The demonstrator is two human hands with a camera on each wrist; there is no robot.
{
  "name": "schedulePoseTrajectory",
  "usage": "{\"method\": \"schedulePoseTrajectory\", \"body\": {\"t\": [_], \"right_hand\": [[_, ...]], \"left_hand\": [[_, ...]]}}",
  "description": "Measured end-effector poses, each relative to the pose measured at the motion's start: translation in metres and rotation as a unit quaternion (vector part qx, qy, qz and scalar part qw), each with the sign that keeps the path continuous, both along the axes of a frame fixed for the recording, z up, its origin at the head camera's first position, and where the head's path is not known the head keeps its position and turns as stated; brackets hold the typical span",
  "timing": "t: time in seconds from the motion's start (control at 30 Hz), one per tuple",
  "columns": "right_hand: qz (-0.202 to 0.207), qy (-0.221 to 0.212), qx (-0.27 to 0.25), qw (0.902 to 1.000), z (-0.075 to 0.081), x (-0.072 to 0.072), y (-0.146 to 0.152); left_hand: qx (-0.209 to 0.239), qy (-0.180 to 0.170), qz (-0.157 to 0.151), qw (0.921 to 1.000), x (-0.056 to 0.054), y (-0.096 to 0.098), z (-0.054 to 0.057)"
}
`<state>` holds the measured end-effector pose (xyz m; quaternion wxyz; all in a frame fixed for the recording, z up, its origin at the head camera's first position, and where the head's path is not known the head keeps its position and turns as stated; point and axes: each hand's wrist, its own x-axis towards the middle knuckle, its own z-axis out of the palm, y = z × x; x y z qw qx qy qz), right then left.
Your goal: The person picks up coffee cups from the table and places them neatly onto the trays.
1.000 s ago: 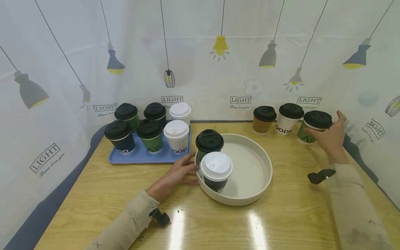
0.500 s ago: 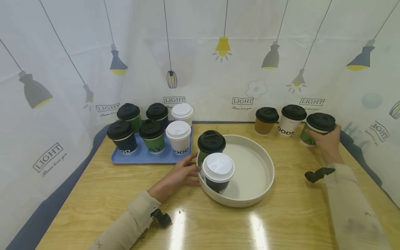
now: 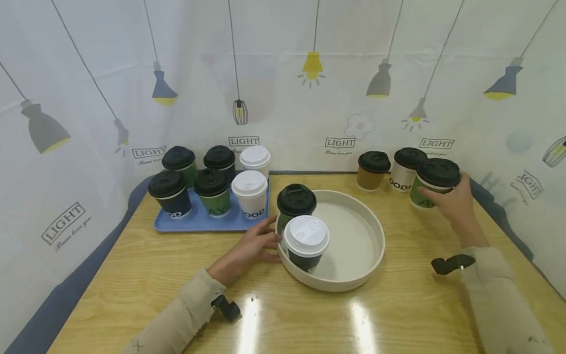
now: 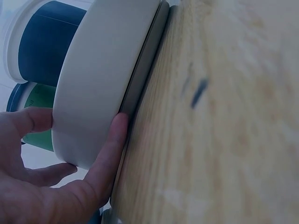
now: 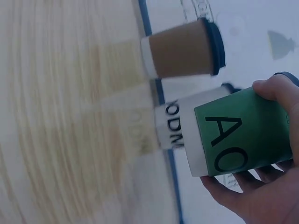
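Note:
My right hand point(image 3: 455, 201) grips a green paper coffee cup point(image 5: 247, 133) with a black lid, thumb on one side and fingers on the other. In the right wrist view the cup is tilted and overlaps a white cup point(image 3: 401, 176) behind it. My left hand point(image 3: 247, 250) touches the outer wall of a round cream tray point(image 3: 376, 250), fingers spread, one fingertip down by its base in the left wrist view. Inside the tray's left side stand a white-lidded dark cup point(image 3: 306, 241) and a black-lidded green cup point(image 3: 295, 201).
A blue tray point(image 3: 208, 225) at back left bears several lidded cups in two rows. A brown cup point(image 3: 371, 172) stands at the back right beside the white one. A printed curtain point(image 3: 283, 98) hangs behind the wooden table point(image 3: 177, 265).
My right hand has closed round the green cup and brought it left, so it now overlaps the white cup. The left hand stays at the round tray.

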<state>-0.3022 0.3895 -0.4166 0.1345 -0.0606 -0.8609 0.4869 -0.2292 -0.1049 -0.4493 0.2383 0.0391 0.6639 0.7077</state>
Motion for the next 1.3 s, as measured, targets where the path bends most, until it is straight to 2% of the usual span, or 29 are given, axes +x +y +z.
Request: {"method": "schedulePoseTrajectory", "body": {"t": [0.2, 0.5, 0.77, 1.0, 1.2, 1.3], "right_hand": [[0.038, 0.033, 0.003, 0.9987, 0.012, 0.010, -0.031], [0.101, 0.074, -0.029, 0.9916, 0.028, 0.015, -0.073], [0.134, 0.064, -0.031, 0.9884, 0.035, 0.017, -0.100], [0.165, 0.050, -0.038, 0.9843, 0.042, 0.018, -0.123], [0.186, 0.067, -0.043, 0.9793, 0.046, 0.013, -0.144], [0.195, 0.062, -0.038, 0.9782, 0.049, 0.012, -0.153]], "left_hand": [[0.000, -0.001, -0.004, 1.0000, 0.001, 0.000, 0.001], [0.003, 0.007, -0.001, 1.0000, 0.000, 0.000, -0.003], [0.002, 0.009, -0.005, 0.9999, 0.000, -0.001, -0.003], [0.003, 0.005, -0.005, 1.0000, 0.002, 0.001, 0.001], [-0.003, 0.000, -0.004, 1.0000, 0.001, 0.000, 0.003], [0.003, 0.001, -0.002, 1.0000, 0.000, 0.000, 0.002]]}}
